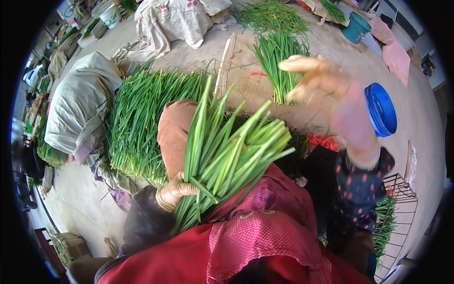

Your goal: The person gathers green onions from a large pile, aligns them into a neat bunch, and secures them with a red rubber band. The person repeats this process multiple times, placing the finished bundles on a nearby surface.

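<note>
A loose bunch of garlic chives [230, 152] lies across my lap, its pale cut ends pointing up and right. My left hand [173, 191], in a thin tan glove, is closed around the leafy lower part of it. My gloved right hand [319, 81] is blurred and raised over the right side of a burlap-covered board [244, 78]. Its fingers are spread, and I see nothing in them. Just left of those fingers, a smaller sheaf of chives [278, 67] rests on the burlap, near a short red strip [258, 74].
Left of my knee stands a dense pile of chives [142, 117], beside a cloth-covered heap [83, 103]. On the right are a blue bucket [381, 110], red ties [322, 142] and a wire basket [400, 220] with chives. Scattered chives [273, 17] lie beyond the board.
</note>
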{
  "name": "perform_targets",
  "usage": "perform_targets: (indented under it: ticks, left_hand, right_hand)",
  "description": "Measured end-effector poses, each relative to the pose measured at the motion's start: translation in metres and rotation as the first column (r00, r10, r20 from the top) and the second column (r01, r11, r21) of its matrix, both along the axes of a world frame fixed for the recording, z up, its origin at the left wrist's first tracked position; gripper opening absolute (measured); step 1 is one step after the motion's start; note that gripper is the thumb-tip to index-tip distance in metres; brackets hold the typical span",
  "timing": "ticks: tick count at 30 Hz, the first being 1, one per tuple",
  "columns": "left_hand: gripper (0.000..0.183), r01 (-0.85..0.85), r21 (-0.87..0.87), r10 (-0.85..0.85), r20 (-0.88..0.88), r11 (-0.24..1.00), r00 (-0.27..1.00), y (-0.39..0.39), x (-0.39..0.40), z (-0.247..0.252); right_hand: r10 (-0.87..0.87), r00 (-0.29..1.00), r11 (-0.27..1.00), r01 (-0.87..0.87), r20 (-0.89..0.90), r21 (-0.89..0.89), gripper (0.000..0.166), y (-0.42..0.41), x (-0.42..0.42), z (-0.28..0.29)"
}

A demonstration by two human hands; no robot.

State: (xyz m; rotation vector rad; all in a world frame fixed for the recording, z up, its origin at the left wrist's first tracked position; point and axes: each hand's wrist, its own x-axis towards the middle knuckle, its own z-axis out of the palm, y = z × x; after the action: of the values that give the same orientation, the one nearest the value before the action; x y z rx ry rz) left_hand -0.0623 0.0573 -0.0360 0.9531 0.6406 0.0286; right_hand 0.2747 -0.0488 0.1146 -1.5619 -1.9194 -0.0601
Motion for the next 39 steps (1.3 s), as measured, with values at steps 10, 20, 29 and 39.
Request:
perform_targets:
  ticks: [10,20,29,39]
  left_hand:
    - [0.071,0.019,-0.033,-0.015,0.118,0.999,0.993,0.007,-0.012,-0.016]
    - [0.057,0.063,-0.051,-0.053,0.171,0.997,0.984,0.014,-0.029,-0.071]
    - [0.059,0.04,-0.501,0.198,0.412,0.864,0.889,0.007,-0.004,-0.031]
    - [0.07,0.051,-0.491,0.177,0.407,0.87,0.896,0.011,-0.016,-0.02]
  right_hand:
    - [-0.268,0.955,0.963,0.264,0.13,0.05,0.015,0.034,-0.099,-0.077]
    - [-0.21,0.969,0.974,0.196,0.128,0.109,0.012,0.036,-0.106,-0.066]
    - [0.214,0.944,0.976,-0.197,-0.252,0.09,0.023,0.029,-0.15,-0.047]
    - [-0.247,0.706,0.928,-0.025,-0.664,-0.372,0.026,-0.073,-0.012,-0.135]
